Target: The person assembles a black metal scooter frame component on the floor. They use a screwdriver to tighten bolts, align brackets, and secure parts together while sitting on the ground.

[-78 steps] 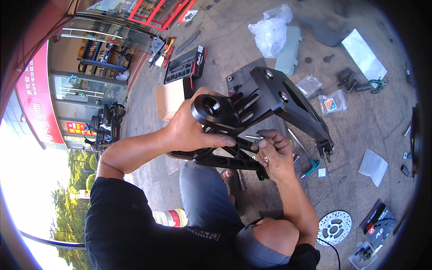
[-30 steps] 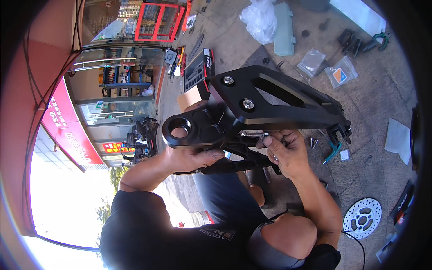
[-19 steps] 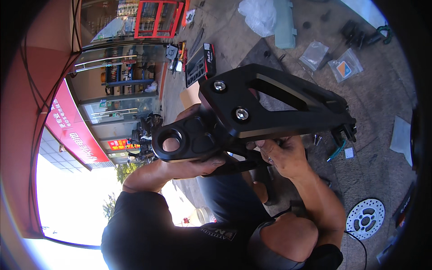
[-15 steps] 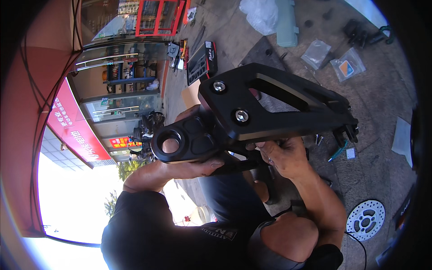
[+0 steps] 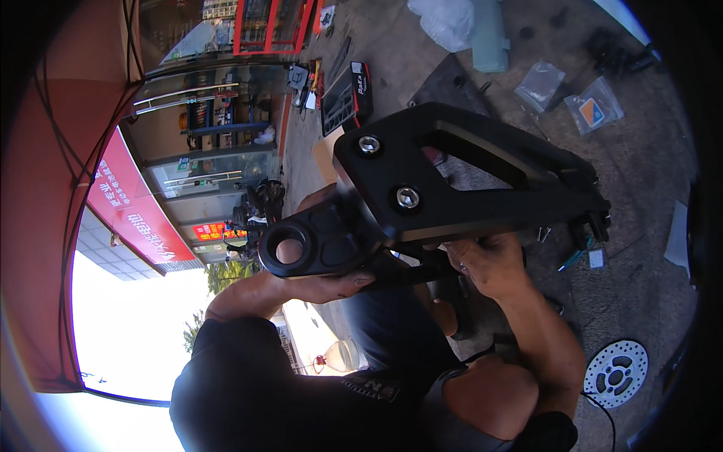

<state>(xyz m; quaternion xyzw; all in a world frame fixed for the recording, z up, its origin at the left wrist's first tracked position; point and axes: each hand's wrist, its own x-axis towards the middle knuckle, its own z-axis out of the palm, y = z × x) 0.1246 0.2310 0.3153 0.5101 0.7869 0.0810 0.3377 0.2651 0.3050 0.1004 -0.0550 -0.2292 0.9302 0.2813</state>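
Observation:
A large black metal swingarm (image 5: 452, 211) is held up close in front of me. It has a round eye at one end, two silver socket-head bolts, a triangular cutout and a forked far end. My left hand (image 5: 327, 288) is wrapped round the eye end, thumb along the lower edge and fingers behind; skin shows through the hole. Under the middle, my right hand (image 5: 493, 267) is closed at the lower edge of the swingarm, its fingers curled. Its fingertips are partly hidden by the swingarm.
On the paving to the right lie a perforated brake disc (image 5: 616, 374), small plastic bags (image 5: 595, 103) and a pale sheet (image 5: 678, 241). Farther off are a black tool case (image 5: 346, 98), a green box (image 5: 490, 38) and clear wrapping (image 5: 443, 21). A red canopy (image 5: 45, 226) hangs at left.
The view has shifted slightly, so the background sits a little farther right. The swingarm's forked end has moved slightly right and down. Both hands keep nearly the same grip.

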